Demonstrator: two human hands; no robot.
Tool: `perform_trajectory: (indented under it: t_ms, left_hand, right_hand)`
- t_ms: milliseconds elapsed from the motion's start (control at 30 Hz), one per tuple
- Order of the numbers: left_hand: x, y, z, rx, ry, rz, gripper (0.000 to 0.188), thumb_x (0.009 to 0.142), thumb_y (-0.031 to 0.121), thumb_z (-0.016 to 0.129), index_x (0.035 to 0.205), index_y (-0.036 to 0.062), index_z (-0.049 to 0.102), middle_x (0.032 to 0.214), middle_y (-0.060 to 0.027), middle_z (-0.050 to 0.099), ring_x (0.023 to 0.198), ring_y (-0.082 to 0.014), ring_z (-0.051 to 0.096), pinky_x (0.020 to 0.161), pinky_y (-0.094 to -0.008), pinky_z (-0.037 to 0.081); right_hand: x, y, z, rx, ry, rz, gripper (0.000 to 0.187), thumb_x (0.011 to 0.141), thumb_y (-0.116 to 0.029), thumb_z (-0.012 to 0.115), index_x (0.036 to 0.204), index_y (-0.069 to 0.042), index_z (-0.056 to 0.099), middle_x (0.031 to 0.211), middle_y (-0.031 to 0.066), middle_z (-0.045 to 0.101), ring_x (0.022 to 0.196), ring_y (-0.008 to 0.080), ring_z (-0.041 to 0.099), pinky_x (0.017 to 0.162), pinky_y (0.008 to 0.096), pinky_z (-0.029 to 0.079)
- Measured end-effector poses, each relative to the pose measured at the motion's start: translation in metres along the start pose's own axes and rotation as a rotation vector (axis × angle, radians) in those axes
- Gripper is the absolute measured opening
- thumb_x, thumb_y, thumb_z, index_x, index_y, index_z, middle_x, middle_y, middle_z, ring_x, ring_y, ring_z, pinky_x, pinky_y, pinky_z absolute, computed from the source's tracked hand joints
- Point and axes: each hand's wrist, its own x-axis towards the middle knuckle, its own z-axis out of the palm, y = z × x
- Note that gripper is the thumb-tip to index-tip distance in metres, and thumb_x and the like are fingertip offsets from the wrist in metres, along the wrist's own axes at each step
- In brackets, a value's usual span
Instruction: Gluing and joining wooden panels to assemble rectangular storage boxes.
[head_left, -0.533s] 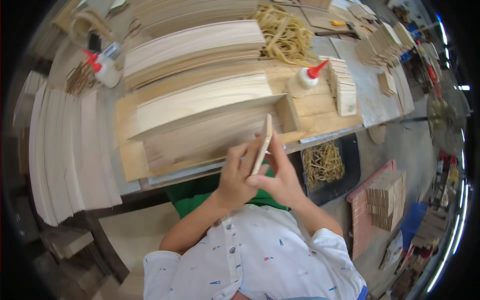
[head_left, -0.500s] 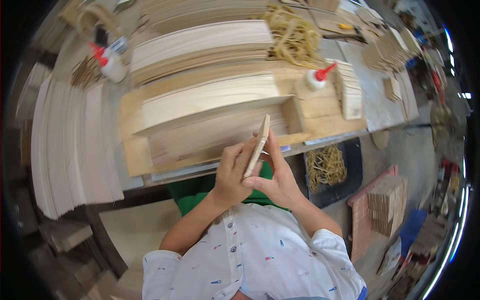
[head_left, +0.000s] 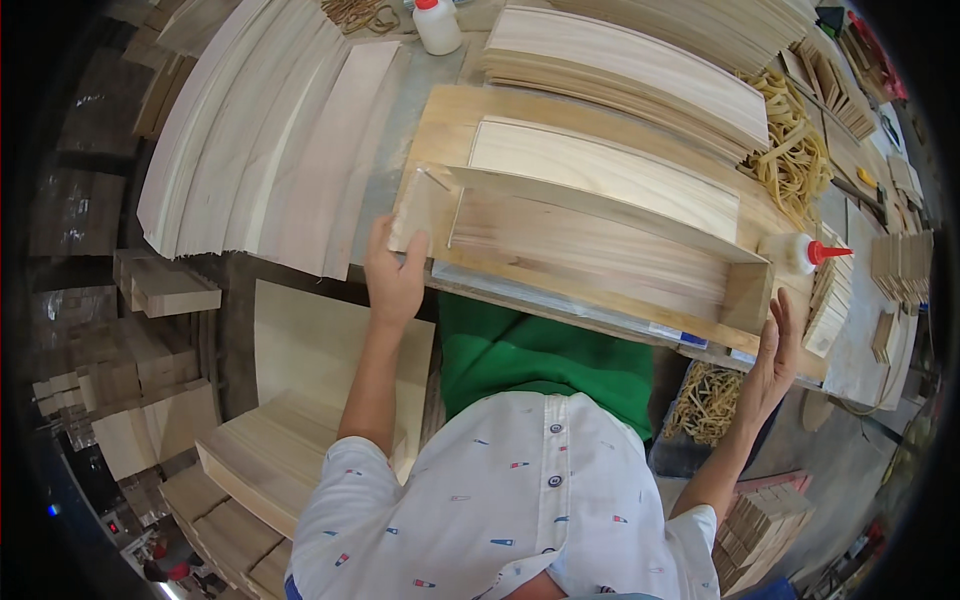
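My left hand (head_left: 394, 280) grips a small wooden end piece (head_left: 412, 212), which stands upright at the left end of a long thin upright board (head_left: 600, 212). At that board's right end stands another small end piece (head_left: 748, 297). My right hand (head_left: 773, 352) is beside this right piece, fingers stretched out, holding nothing; whether it touches the piece I cannot tell. Behind the upright board a pale flat board (head_left: 600, 175) lies on the wooden work board (head_left: 435, 120). A white squeeze bottle with a red nozzle (head_left: 800, 253) is just past the right end piece.
Stacks of thin boards stand at the left (head_left: 270, 150) and at the back (head_left: 630, 75). A second squeeze bottle (head_left: 438, 30) stands at the back left. Yellowish bands (head_left: 795, 150) are heaped at the right. A dark bin of bands (head_left: 705, 405) sits below the table edge.
The small wooden piece that both hands held in front of me is now at the long board's left end in my left hand. My right hand has let go and moved right. The view has turned.
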Motion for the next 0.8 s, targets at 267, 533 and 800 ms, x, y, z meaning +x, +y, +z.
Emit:
perform_trajectory:
  t_ms: [267,533,800]
  left_hand:
    - [0.009,-0.001,0.017,0.019,-0.023,0.052,0.025,0.092,0.010,0.058,0.110,-0.0064,0.058,0.103,-0.0101,0.060,0.091,-0.0167,0.058,0.082,-0.0298,0.046]
    - [0.008,0.005,0.018,0.009,-0.060,0.050,0.031,0.089,0.010,0.059,0.115,-0.0069,0.058,0.105,-0.0179,0.058,0.097,-0.0328,0.058,0.087,-0.0383,0.045]
    - [0.006,0.007,0.019,0.151,-0.120,0.057,0.044,0.088,0.012,0.061,0.127,-0.0037,0.052,0.114,-0.0190,0.054,0.109,-0.0344,0.054,0.093,-0.0410,0.043]
  right_hand:
    - [-0.001,0.021,0.005,-0.007,-0.038,0.031,0.037,0.100,-0.015,0.051,0.134,0.000,0.053,0.134,0.0117,0.055,0.127,0.0211,0.049,0.108,0.0334,0.036]
    - [0.000,0.019,0.007,-0.025,-0.042,0.033,0.035,0.101,-0.013,0.050,0.132,0.000,0.054,0.132,0.0112,0.057,0.125,0.0196,0.050,0.107,0.0321,0.036]
    - [-0.001,0.024,0.008,-0.026,-0.029,0.012,0.035,0.101,-0.013,0.049,0.133,0.001,0.054,0.133,0.0114,0.056,0.125,0.0192,0.050,0.107,0.0317,0.036]
